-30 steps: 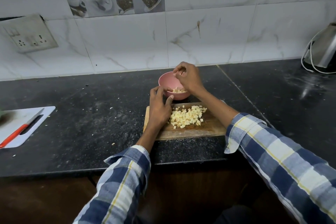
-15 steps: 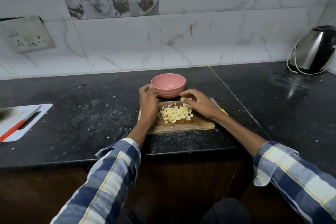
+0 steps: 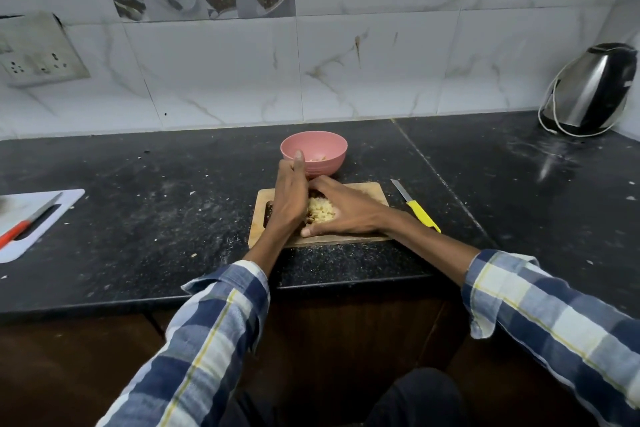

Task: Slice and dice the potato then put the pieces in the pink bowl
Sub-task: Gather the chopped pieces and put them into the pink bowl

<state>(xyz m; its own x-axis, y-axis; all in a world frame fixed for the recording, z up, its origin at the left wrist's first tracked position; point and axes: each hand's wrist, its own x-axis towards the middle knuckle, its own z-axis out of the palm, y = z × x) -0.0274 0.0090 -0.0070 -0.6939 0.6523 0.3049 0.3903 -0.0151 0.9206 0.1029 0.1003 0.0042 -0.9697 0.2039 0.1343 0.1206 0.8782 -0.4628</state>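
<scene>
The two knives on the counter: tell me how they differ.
The yellow-handled knife lies bare on the counter, right of the wooden board; the red-handled knife rests on the white board at far left. The yellow one points away from the person, the red one up-right. Neither is held.

Dim, cool light is falling from above, glare is streaking the counter (image 3: 550, 163) toward three o'clock below the shining kettle (image 3: 588, 90), wide-angle distortion is bending the tiles (image 3: 381, 62) at the edges, and sleeves (image 3: 194, 350) are blurring.
</scene>
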